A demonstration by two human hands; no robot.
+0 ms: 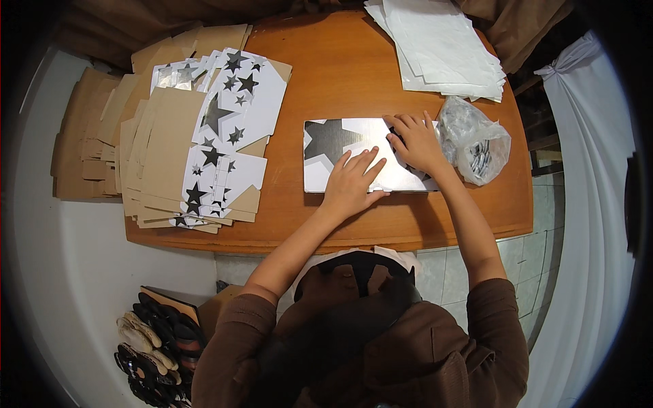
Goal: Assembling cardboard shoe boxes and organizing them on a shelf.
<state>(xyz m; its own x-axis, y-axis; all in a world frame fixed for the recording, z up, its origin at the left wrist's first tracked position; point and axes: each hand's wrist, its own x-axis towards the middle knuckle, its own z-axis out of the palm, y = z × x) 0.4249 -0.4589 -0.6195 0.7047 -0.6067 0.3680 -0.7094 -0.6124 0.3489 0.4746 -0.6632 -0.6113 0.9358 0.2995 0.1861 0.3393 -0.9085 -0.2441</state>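
Observation:
A closed white box with dark stars (pixel 333 139) lies flat on the wooden table in front of me. My left hand (pixel 352 182) rests on its lid near the front edge, fingers spread and nothing held. Toward the box's right end, my right hand (pixel 416 145) presses on the top with its fingers apart. Part of the lid is hidden under both hands. Just right of the box sits a clear plastic bag (pixel 484 151) with small dark-and-silver pieces inside, close to my right wrist.
Flat cardboard blanks (pixel 170 139), some printed with stars, are piled on the left side of the wooden table (pixel 326 68). White paper sheets (pixel 442 54) lie at the back right. Several sandals and shoes (pixel 160 347) are on the lower left. A white cloth (pixel 588 170) hangs at right.

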